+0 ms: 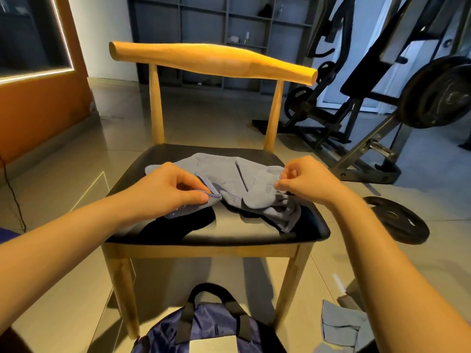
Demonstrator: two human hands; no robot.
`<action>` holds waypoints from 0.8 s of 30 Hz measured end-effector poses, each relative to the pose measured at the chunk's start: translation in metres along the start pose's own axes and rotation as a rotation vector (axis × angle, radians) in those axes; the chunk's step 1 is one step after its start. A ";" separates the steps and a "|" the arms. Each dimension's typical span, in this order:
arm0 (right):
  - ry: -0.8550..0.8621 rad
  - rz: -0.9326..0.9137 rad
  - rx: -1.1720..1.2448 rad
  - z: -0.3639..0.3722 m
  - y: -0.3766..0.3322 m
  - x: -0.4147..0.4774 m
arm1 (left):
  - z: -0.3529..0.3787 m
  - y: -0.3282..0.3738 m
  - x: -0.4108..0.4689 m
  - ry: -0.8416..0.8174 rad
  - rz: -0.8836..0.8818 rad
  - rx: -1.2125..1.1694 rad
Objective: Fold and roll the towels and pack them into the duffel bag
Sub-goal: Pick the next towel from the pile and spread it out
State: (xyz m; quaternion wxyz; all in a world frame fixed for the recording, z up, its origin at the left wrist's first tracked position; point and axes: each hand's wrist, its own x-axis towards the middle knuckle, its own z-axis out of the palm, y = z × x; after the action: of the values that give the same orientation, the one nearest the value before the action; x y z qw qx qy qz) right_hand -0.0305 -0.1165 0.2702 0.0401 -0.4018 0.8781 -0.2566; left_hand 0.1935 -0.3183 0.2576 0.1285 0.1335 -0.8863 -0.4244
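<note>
Grey towel (230, 179): crumpled on the black seat of the chair (193, 234), spread from left of centre to the right front corner, where one end droops over the seat edge; printed lettering shows near its right side, too small for us to read.
Left hand (169, 188): we pinch a stitched hem of the towel between thumb and fingers — the edge is bunched just under the thumb tip.
Right hand (304, 180): curled, fingertips closed on the right part of the towel, lifting the cloth slightly off the seat.
Chair: light wooden legs and a curved wooden backrest, facing us.
Bag (209, 327): dark blue with black handles, on the floor just in front of the chair between its front legs; a pale flat piece lies on top of it.
Second towel (340, 324): grey-blue, folded, on the floor to the right of the bag, partly hidden by our right forearm.
Weight plate (397, 220): black, flat on the tiles right of the chair.
Gym machine (382, 98): behind, at right — loaded with dark plates.
</note>
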 end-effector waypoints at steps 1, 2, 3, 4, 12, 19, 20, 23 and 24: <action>0.014 -0.075 0.004 0.005 -0.009 0.000 | 0.000 0.000 0.000 0.024 0.003 0.002; -0.019 -0.132 -0.011 0.010 -0.016 0.000 | -0.001 0.000 0.000 0.043 0.001 0.005; -0.075 -0.165 -0.065 0.016 -0.021 0.000 | -0.002 -0.001 0.000 0.060 -0.007 0.005; -0.128 -0.184 -0.155 0.022 -0.024 -0.001 | -0.004 0.000 0.000 0.077 -0.012 0.004; -0.020 -0.260 -0.421 0.030 -0.022 0.001 | -0.013 -0.009 -0.001 0.304 -0.022 -0.014; 0.176 0.035 0.190 0.013 -0.028 0.005 | -0.019 0.002 0.007 0.559 -0.271 -0.458; 0.207 0.106 0.360 0.010 -0.028 0.008 | -0.020 0.010 0.009 0.563 -0.323 -0.610; 0.266 0.228 0.628 0.002 -0.029 0.010 | -0.023 0.043 0.019 0.506 -0.287 -0.801; 0.281 0.232 0.646 0.000 -0.029 0.009 | -0.025 0.058 0.021 0.485 -0.236 -0.788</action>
State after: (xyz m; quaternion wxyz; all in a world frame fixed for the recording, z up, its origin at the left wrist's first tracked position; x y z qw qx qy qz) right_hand -0.0168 -0.1393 0.2857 0.0729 -0.2270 0.7886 -0.5668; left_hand 0.1755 -0.3084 0.3211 0.3236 0.2696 -0.5810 -0.6964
